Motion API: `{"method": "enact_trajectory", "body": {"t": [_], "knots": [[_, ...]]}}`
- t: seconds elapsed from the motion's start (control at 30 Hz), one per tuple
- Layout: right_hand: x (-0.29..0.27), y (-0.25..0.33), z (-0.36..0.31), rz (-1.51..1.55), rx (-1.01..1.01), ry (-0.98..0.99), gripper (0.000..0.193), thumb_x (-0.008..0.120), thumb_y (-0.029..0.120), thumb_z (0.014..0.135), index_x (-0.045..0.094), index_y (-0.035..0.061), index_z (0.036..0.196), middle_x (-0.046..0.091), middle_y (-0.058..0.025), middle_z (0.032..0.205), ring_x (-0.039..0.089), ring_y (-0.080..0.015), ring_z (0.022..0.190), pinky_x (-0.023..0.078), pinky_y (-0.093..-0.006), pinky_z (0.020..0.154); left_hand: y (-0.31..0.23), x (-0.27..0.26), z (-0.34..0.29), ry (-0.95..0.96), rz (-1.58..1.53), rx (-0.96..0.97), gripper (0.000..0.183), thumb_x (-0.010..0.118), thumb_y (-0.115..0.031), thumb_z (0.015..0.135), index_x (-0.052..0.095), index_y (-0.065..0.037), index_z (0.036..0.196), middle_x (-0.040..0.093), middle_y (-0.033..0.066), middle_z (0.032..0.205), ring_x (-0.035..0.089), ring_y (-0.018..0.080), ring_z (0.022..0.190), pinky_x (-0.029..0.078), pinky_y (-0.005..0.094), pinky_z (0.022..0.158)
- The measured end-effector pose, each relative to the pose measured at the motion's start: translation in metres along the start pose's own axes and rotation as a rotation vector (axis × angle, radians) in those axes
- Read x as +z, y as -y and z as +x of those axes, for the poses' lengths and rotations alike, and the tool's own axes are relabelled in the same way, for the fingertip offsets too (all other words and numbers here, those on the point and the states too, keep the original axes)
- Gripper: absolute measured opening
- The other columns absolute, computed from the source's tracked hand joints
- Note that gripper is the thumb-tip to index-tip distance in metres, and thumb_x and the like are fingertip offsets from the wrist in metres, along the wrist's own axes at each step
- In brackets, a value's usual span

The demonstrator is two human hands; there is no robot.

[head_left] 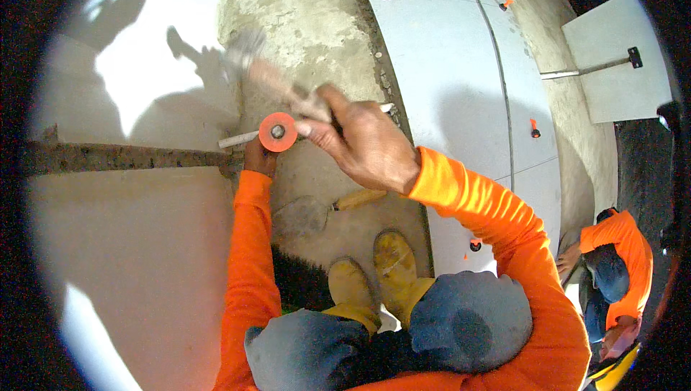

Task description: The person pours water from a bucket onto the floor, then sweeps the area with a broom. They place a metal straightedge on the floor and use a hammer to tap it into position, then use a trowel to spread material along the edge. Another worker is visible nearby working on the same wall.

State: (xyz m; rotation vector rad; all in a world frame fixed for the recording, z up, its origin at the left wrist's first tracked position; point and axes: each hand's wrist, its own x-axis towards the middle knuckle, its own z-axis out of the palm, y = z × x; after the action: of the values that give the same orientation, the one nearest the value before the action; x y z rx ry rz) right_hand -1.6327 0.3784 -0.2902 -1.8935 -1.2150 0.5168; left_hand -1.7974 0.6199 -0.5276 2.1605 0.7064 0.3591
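Observation:
My right hand (371,142) is closed around the handle of a hammer (277,83), whose head is smeared by motion at the far end. Just left of it, my left hand (260,159) is wrapped round a chisel with a round orange hand guard (271,119). The guard hides most of those fingers, and the chisel's struck end shows as a dark metal spot at its centre. A thin pale rod sticks out to the left beside the guard; I cannot tell if it belongs to the chisel. Both hands are over a rough, bare cement strip (295,9).
A trowel (356,199) lies before my yellow boots (394,254), by dark bristles (299,276). Large pale tiles (425,38) with orange-and-black levelling clips (535,129) lie right; more tiles (129,211) left. A black-headed mallet (634,57) lies far right. Another person (622,261) crouches lower right.

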Motion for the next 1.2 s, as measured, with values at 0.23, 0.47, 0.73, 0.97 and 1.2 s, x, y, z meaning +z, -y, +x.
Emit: {"method": "enact_trajectory", "body": {"t": [0.23, 0.47, 0.73, 0.97, 1.2], "knots": [[0.038, -0.036, -0.017, -0.253, 0.006, 0.182, 0.041, 0.059, 0.039, 0.098, 0.051, 0.0079, 0.123, 0.067, -0.023, 0.075, 0.066, -0.0459, 0.065, 0.052, -0.0551, 0.056, 0.017, 0.014, -0.006, -0.026, -0.312, 0.107, 0.029, 0.064, -0.014, 0.094, 0.067, -0.002, 0.12, 0.072, 0.0107, 0.114, 0.067, 0.0228, 0.105, 0.053, 0.0366, 0.092], [0.007, -0.031, -0.027, -0.003, 0.096, -0.048, 0.035, 0.063, 0.029, 0.099, 0.053, -0.0034, 0.11, 0.057, -0.025, 0.064, 0.063, -0.0441, 0.062, 0.046, -0.0488, 0.055, 0.054, 0.019, -0.056, -0.214, -0.247, -0.01, 0.03, 0.067, -0.01, 0.093, 0.065, -0.001, 0.121, 0.069, 0.007, 0.118, 0.064, 0.0204, 0.109, 0.052, 0.0367, 0.097], [-0.009, -0.003, -0.001, 0.104, -0.178, -0.184, 0.039, 0.061, 0.037, 0.099, 0.051, 0.0006, 0.108, 0.059, -0.0246, 0.064, 0.064, -0.0472, 0.065, 0.047, -0.0527, 0.055, 0.023, 0.003, -0.001, 0.002, -0.342, -0.033, 0.032, 0.063, -0.007, 0.095, 0.061, 0.001, 0.126, 0.065, 0.0085, 0.123, 0.062, 0.0187, 0.112, 0.05, 0.0346, 0.098], [0.031, -0.027, -0.009, -0.246, 0.048, 0.22, 0.045, 0.063, 0.037, 0.096, 0.051, 0.0033, 0.123, 0.065, -0.0233, 0.072, 0.066, -0.046, 0.067, 0.051, -0.0567, 0.057, 0.057, 0.012, 0.01, -0.236, 1.189, 0.607, 0.031, 0.053, -0.015, 0.102, 0.058, 0.003, 0.127, 0.062, 0.0091, 0.126, 0.062, 0.0186, 0.111, 0.052, 0.0367, 0.097], [0.007, -0.006, -0.018, -0.024, 0.017, -0.059, 0.046, 0.062, 0.033, 0.1, 0.052, -0.0042, 0.124, 0.06, -0.0223, 0.066, 0.067, -0.0407, 0.065, 0.049, -0.0466, 0.058, 0.028, 0.019, -0.014, -0.098, -0.191, 0.009, 0.031, 0.052, -0.016, 0.103, 0.058, 0.004, 0.126, 0.063, 0.0092, 0.125, 0.062, 0.0186, 0.111, 0.052, 0.036, 0.098]]}}
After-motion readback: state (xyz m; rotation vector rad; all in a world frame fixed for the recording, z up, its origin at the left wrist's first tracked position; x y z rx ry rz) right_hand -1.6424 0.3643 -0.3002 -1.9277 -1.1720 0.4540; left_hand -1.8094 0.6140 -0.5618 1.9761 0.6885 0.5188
